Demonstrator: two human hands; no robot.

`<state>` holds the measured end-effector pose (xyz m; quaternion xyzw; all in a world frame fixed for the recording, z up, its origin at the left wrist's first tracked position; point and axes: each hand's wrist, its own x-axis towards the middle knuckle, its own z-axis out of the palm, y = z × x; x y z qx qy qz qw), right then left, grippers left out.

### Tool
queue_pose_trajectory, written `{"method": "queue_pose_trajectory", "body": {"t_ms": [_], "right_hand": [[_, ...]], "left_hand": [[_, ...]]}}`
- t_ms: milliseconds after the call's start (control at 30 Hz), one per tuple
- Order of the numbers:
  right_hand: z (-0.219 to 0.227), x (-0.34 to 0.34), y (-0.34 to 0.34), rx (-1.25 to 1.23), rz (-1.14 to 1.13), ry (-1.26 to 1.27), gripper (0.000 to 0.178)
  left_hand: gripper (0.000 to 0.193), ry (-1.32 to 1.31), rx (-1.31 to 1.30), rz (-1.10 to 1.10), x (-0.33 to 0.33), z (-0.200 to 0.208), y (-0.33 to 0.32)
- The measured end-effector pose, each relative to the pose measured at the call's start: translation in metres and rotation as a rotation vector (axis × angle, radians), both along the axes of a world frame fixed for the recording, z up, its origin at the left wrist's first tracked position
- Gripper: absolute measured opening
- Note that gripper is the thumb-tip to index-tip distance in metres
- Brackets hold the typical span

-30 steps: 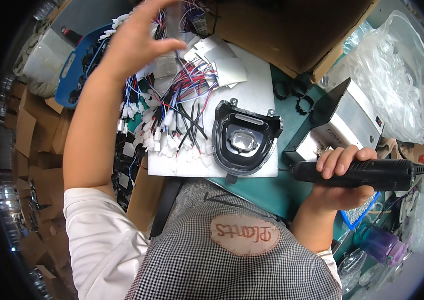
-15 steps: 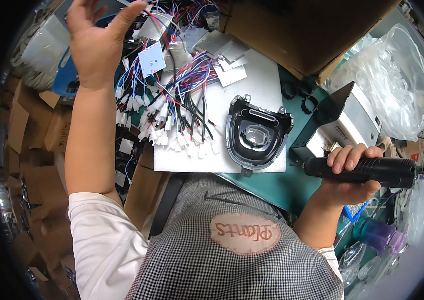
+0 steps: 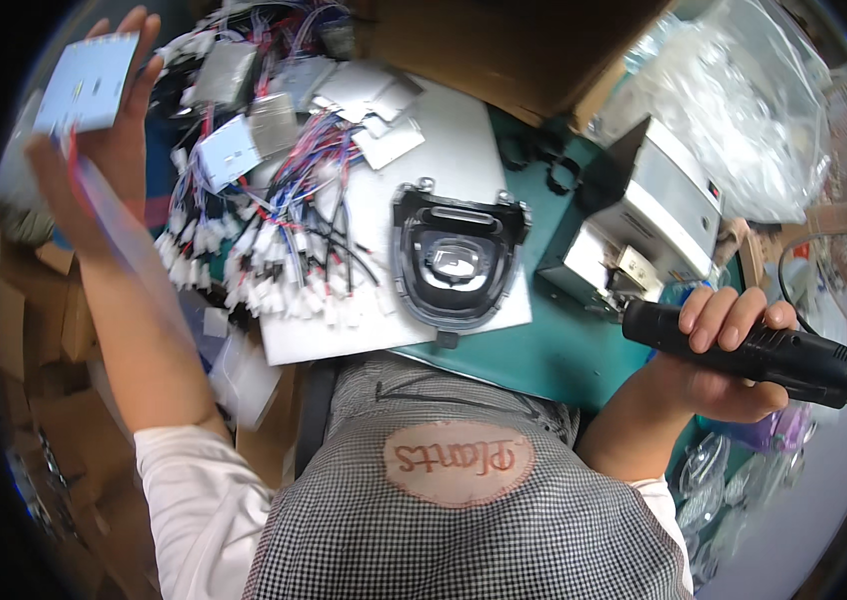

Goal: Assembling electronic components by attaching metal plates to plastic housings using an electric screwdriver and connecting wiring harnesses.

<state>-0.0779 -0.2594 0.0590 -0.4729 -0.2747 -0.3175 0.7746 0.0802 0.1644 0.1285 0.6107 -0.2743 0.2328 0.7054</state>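
Raised at the upper left, my left hand (image 3: 109,180) holds a white square LED circuit board (image 3: 89,85). Its red and pale wires hang down along my forearm, smeared by motion. My right hand (image 3: 729,350) is wrapped round a black corded electric screwdriver (image 3: 794,365), whose front end points left, close to a silver-white metal box (image 3: 659,215) with a small opening. Between my hands, a black lamp housing (image 3: 459,265) with a clear lens lies on a white foam sheet (image 3: 424,343). Left of it spreads a pile of wires with white connectors (image 3: 279,270).
More square boards (image 3: 229,152) and metal plates (image 3: 389,142) lie among the wires. A cardboard box (image 3: 504,50) stands at the back. Black rings (image 3: 561,175) rest on the green mat (image 3: 554,350). A clear bag of plastic parts (image 3: 724,110) sits at the far right.
My left hand has moved left, with a wired circuit board now plainly in it. My right hand has shifted slightly right with the screwdriver, which tilts more. The whole view has shifted.
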Motion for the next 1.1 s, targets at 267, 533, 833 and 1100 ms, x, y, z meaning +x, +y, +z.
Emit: {"method": "queue_pose_trajectory", "body": {"t_ms": [267, 533, 833, 1100], "right_hand": [[-0.003, -0.007, -0.015, -0.091, -0.155, -0.060, 0.068], [-0.014, 0.000, -0.017, -0.163, -0.251, -0.056, 0.071], [-0.007, 0.004, 0.001, -0.202, -0.305, 0.013, 0.074], [-0.004, 0.008, 0.017, -0.086, -0.105, 0.307, 0.068]], "left_hand": [[0.104, 0.352, 0.511, -0.407, -0.036, -0.065, -0.038], [0.101, 0.109, 0.883, -0.188, -0.050, -0.077, -0.088], [0.097, 0.028, 0.912, -0.177, -0.055, -0.081, -0.095], [0.073, 0.093, 0.990, -0.229, -0.065, -0.085, -0.105]]}}
